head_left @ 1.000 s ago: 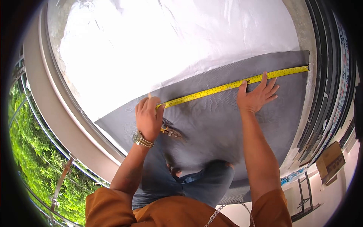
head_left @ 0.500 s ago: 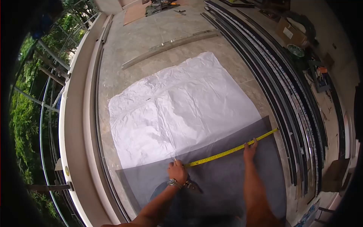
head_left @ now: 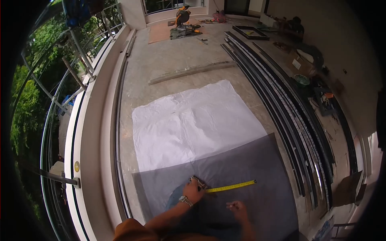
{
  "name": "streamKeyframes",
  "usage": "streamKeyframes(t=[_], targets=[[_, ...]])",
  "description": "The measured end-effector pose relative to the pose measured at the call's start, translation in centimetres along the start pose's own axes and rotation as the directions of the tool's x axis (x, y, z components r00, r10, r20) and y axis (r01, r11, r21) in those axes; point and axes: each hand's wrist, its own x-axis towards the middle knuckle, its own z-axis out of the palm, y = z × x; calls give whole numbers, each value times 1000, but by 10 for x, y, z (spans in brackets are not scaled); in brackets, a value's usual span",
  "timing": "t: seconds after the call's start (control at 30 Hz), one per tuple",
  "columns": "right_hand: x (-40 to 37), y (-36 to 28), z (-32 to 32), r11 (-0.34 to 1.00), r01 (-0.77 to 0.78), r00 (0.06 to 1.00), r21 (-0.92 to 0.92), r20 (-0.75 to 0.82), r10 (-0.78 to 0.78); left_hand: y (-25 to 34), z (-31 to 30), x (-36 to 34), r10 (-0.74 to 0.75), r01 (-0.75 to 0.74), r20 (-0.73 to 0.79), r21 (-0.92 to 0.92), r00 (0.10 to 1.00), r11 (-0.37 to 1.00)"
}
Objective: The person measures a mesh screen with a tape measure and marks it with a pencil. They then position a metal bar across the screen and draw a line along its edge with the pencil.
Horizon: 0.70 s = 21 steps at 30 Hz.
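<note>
My left hand (head_left: 194, 191), with a watch on its wrist, is closed around a tape measure (head_left: 231, 187). Its case is mostly hidden by the fingers, and a short length of yellow blade sticks out to the right. The blade lies over a dark grey mesh sheet (head_left: 257, 160), its end free. Below the blade, my right hand (head_left: 238, 209) hovers apart from it, fingers loosely bent and spread. Beyond the mesh, and partly under it, a creased white sheet (head_left: 201, 120) is spread on the floor.
Long dark metal profiles (head_left: 277, 108) lie along the right side. A metal bar (head_left: 193, 72) crosses the floor beyond the sheet. Farther off stand a miter saw (head_left: 183, 20) and a black frame (head_left: 251, 33). A person (head_left: 296, 30) is at the far right. A low ledge (head_left: 94, 132) runs along the left.
My right hand has let go of the blade and moved down toward me. The blade now extends much less and its end has come left, off the mesh's right edge. My view has tilted up.
</note>
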Motion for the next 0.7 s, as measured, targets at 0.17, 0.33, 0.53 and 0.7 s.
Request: streamKeyframes(t=[0.17, 0.33, 0.53, 0.7], targets=[[-86, -21, 17, 997, -75, 991, 30, -111, 78, -42, -61, -35, -37, 56, -101, 196, 994, 979], [-130, -93, -7, 844, 405, 823, -352, -262, -504, -119, -86, -72, -139, 185, -256, 164, 957, 969], [-274, -291, 63, 81, 973, 45, -215, -168, -985, -230, -60, -175, -408, 430, -146, 186, 901, 884], [-370, -272, 53, -303, 799, -531, -519, -372, -762, -307, -44, -242, -593, 558, 129, 229, 795, 797]])
